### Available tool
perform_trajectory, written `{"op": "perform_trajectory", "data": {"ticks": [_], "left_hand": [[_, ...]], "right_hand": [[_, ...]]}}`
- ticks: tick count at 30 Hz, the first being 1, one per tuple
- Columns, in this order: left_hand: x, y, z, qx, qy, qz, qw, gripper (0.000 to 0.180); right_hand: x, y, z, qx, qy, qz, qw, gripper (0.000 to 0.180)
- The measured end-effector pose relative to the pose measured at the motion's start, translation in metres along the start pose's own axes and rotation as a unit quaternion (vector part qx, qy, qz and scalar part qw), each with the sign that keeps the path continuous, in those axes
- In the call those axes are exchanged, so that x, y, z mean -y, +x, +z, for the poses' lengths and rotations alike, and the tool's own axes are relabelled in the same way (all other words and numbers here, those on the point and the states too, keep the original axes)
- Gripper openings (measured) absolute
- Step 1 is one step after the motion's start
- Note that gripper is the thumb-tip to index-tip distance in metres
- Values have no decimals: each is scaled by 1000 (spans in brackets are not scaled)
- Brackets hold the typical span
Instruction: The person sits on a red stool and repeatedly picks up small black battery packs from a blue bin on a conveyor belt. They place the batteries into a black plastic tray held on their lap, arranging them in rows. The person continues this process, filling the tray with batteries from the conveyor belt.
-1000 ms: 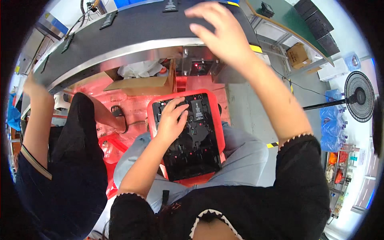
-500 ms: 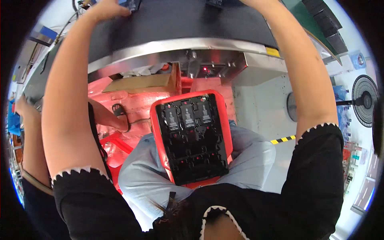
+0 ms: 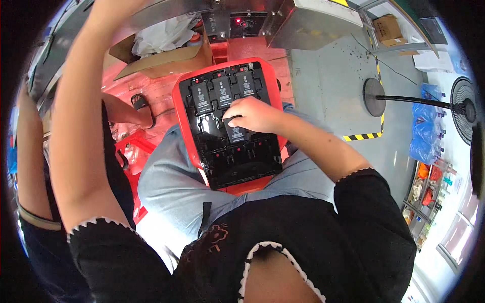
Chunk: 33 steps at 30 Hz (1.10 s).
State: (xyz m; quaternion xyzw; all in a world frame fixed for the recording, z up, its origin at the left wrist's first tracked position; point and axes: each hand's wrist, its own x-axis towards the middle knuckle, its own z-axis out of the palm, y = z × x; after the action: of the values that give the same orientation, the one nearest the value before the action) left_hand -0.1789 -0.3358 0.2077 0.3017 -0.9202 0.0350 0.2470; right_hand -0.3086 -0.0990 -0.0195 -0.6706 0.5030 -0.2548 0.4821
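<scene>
A black moulded plastic tray (image 3: 242, 174) rests on a red plastic stool (image 3: 180, 108) between my knees. Three flat black batteries (image 3: 221, 92) with pale print fill its far row. My right hand (image 3: 255, 115) is closed on another such battery (image 3: 235, 132), fingers at its far end, over the middle row of pockets. Whether that battery touches the pocket floor I cannot tell. My left hand (image 3: 118, 6) reaches up to the top edge of the view, above the workbench side; its fingers are cut off there.
A metal-edged workbench with a control box (image 3: 247, 23) runs along the far side. Below it stands an open cardboard box (image 3: 172, 63) with plastic bags. A co-worker's arm (image 3: 33, 151) and sandalled foot (image 3: 143, 107) are at left. A black fan (image 3: 465, 103) stands right.
My right hand has come down from the bench to the tray with a battery. The view has tilted down, so the bench top has mostly left it. My left arm remains stretched forward.
</scene>
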Motion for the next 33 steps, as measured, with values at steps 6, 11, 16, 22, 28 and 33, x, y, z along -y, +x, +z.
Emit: {"op": "perform_trajectory", "data": {"ticks": [6, 11, 16, 22, 28, 33], "left_hand": [[-51, -156, 20, 104, -197, 89, 971, 90], [-64, -271, 90, 236, -242, 13, 941, 86], [-77, -302, 119, 233, -232, -65, 942, 82], [-79, -315, 121, 233, -259, -93, 933, 67], [-50, -218, 42, 25, -328, -37, 944, 35], [53, -90, -15, -190, -107, 56, 974, 36]], "right_hand": [[-8, -3, 10, -188, -163, -76, 966, 28], [56, -13, -39, -238, -110, -96, 960, 28], [128, -13, -102, -254, -101, -99, 957, 24], [190, 55, -185, -361, -21, -61, 930, 25], [151, 187, -299, -303, -435, -160, 833, 50], [175, 211, -325, -93, -501, 105, 854, 74]]}}
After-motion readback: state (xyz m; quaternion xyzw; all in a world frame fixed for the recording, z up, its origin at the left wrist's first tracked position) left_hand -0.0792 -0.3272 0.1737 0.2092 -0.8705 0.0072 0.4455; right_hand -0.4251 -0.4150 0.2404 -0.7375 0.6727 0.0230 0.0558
